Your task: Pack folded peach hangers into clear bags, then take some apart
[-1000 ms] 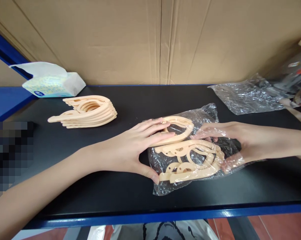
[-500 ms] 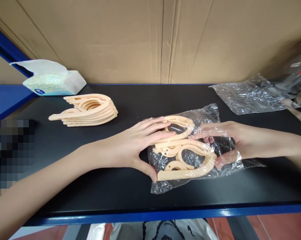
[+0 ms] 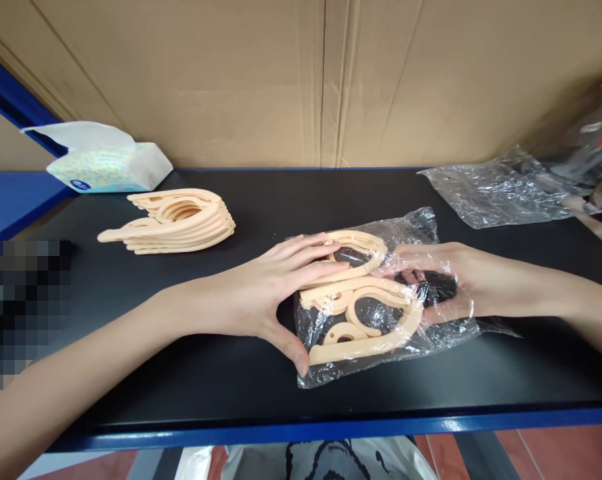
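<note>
A clear plastic bag (image 3: 405, 227) lies on the black tabletop with beige plastic folding hangers (image 3: 405, 320) inside it, one group above another. My left hand (image 3: 285, 287) rests on the bag's left end with fingers spread flat over the upper hangers, its thumb at the lower left corner. Through the bag's right end reaches my right hand (image 3: 445, 280), its fingers and thumb apart. Its fingertips touch the right side of the hangers, partly hidden by shiny film. A neat stack of matching hangers (image 3: 181, 223) stands to the left.
A tissue pack (image 3: 108, 163) sits at the back left. Another clear bag (image 3: 501, 193) lies at the back right, near more bagged items (image 3: 591, 143). Cardboard (image 3: 231, 80) walls the back, and a blue edge (image 3: 331, 430) runs along the front.
The lower hangers have slid slightly left inside the bag, with my right hand following them. My left hand stays nearly in place.
</note>
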Action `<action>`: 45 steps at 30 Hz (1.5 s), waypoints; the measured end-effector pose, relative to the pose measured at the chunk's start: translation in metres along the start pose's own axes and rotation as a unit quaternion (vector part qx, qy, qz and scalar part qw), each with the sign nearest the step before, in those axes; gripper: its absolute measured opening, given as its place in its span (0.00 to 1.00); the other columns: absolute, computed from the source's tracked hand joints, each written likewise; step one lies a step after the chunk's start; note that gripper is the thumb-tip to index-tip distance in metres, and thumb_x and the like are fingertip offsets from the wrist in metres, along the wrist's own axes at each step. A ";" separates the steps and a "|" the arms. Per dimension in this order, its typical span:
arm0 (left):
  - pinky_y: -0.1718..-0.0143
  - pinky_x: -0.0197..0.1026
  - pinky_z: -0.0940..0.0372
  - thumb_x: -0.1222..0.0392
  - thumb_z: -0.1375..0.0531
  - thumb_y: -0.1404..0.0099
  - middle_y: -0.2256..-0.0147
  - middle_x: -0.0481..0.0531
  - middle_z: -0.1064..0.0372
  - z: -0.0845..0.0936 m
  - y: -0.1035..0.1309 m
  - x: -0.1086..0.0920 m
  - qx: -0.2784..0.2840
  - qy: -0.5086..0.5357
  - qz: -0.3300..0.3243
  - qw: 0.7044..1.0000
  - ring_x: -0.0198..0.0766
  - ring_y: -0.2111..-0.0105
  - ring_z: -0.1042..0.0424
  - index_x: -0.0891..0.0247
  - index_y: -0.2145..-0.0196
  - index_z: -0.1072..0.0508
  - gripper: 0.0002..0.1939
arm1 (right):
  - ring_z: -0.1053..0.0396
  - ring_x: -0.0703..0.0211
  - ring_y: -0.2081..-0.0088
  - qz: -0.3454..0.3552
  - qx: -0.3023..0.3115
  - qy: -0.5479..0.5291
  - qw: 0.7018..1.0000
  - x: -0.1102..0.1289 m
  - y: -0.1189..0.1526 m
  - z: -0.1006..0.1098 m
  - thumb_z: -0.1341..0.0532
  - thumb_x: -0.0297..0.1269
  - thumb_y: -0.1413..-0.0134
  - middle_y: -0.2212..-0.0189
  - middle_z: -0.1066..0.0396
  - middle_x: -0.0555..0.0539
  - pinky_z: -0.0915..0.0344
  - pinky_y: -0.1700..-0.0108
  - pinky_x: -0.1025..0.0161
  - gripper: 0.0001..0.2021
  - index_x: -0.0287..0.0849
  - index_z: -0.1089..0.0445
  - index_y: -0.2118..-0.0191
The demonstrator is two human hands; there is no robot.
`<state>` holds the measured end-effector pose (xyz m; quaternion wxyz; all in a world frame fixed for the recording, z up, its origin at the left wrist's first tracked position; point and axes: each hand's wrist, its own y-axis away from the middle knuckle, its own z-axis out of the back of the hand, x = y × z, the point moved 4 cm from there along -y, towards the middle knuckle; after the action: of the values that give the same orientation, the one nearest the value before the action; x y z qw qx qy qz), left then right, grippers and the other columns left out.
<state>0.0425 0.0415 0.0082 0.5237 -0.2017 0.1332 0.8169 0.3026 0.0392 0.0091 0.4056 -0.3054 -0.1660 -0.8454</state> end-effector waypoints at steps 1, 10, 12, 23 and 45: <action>0.27 0.61 0.61 0.29 0.31 0.45 0.25 0.60 0.58 0.000 0.000 0.000 0.001 0.003 0.000 1.000 0.58 0.25 0.64 0.55 0.26 0.48 0.58 | 0.26 0.60 0.56 -0.004 0.000 -0.003 1.000 0.001 0.000 0.000 0.28 0.46 0.47 0.45 0.26 0.55 0.30 0.56 0.63 0.30 0.65 0.32 0.38; 0.27 0.64 0.62 0.27 0.38 0.38 0.25 0.58 0.57 0.003 0.000 -0.004 0.003 0.042 0.044 0.998 0.55 0.25 0.63 0.53 0.28 0.45 0.50 | 0.26 0.55 0.51 -0.016 0.015 -0.012 1.000 0.000 0.000 -0.001 0.29 0.47 0.46 0.42 0.28 0.51 0.29 0.52 0.58 0.31 0.62 0.33 0.36; 0.27 0.63 0.61 0.29 0.38 0.36 0.25 0.57 0.56 0.003 0.000 -0.006 0.002 0.041 0.046 0.998 0.54 0.25 0.62 0.53 0.28 0.44 0.47 | 0.28 0.51 0.46 -0.015 0.024 -0.027 0.999 -0.001 0.001 -0.002 0.29 0.47 0.46 0.39 0.30 0.49 0.30 0.49 0.56 0.32 0.62 0.34 0.35; 0.27 0.62 0.57 0.37 0.37 0.32 0.26 0.55 0.53 0.006 0.000 -0.011 -0.019 0.031 0.041 0.999 0.53 0.25 0.59 0.51 0.30 0.42 0.39 | 0.30 0.53 0.49 -0.020 0.043 -0.044 0.998 -0.003 0.002 -0.002 0.31 0.44 0.43 0.41 0.31 0.48 0.30 0.50 0.55 0.31 0.61 0.35 0.35; 0.32 0.73 0.57 0.42 0.54 0.25 0.31 0.69 0.44 0.031 0.021 0.029 -0.178 -0.330 0.346 0.860 0.69 0.30 0.48 0.66 0.30 0.42 0.35 | 0.29 0.52 0.50 -0.033 0.045 -0.034 0.998 0.002 0.003 -0.001 0.31 0.51 0.44 0.44 0.29 0.47 0.30 0.52 0.55 0.33 0.58 0.35 0.33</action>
<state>0.0073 0.0692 0.0218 0.1757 0.0492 -0.1334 0.9741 0.3036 0.0360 0.0100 0.3846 -0.3095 -0.2272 -0.8395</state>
